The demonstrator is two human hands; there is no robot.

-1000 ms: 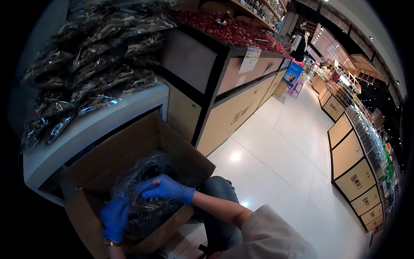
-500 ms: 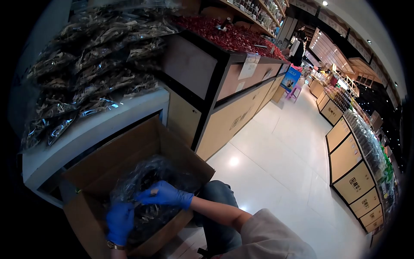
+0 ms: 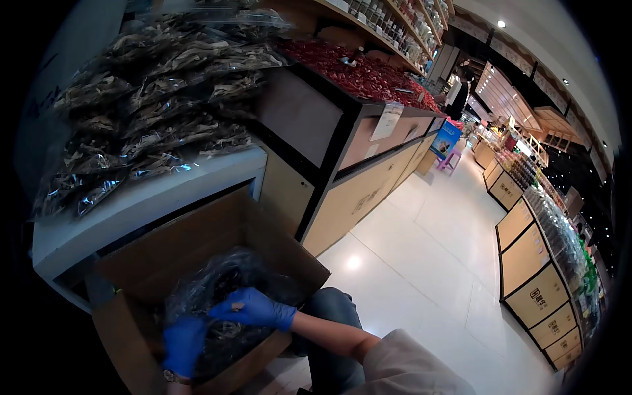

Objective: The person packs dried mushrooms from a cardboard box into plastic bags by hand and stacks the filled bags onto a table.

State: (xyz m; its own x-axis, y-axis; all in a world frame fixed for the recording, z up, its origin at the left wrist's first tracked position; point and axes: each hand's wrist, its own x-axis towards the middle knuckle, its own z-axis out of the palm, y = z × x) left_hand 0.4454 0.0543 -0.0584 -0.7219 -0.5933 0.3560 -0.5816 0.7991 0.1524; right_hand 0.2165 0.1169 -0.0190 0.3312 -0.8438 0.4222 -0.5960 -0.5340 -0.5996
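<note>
An open cardboard box point(image 3: 191, 227) stands low in front of me, lined with a clear plastic bag point(image 3: 230, 266) around dark contents that I cannot identify. My right hand point(image 3: 255, 309), in a blue glove, reaches over the bag with its fingertips pressed together. A small brownish patch shows by its fingers; whether it is a glove tear or a fragment is unclear. My left hand point(image 3: 184, 345), also blue-gloved and with a wristwatch point(image 3: 172, 376) on the wrist, is curled at the box's near left side, close to the right fingertips. What either hand pinches is too small or hidden.
Clear bags of dried, strip-like brownish goods point(image 3: 164, 99) are piled on a white stand point(image 3: 151, 191) behind the box. A wooden counter point(image 3: 368, 191) heaped with red dried goods point(image 3: 355, 72) runs along the aisle. Across the floor point(image 3: 421, 263) stand display cabinets point(image 3: 536, 296). A person point(image 3: 457, 92) stands farther back.
The camera view has shifted slightly, so the surroundings sit a little lower. Both hands stay close together over the bag, lower in the picture, with little other visible movement.
</note>
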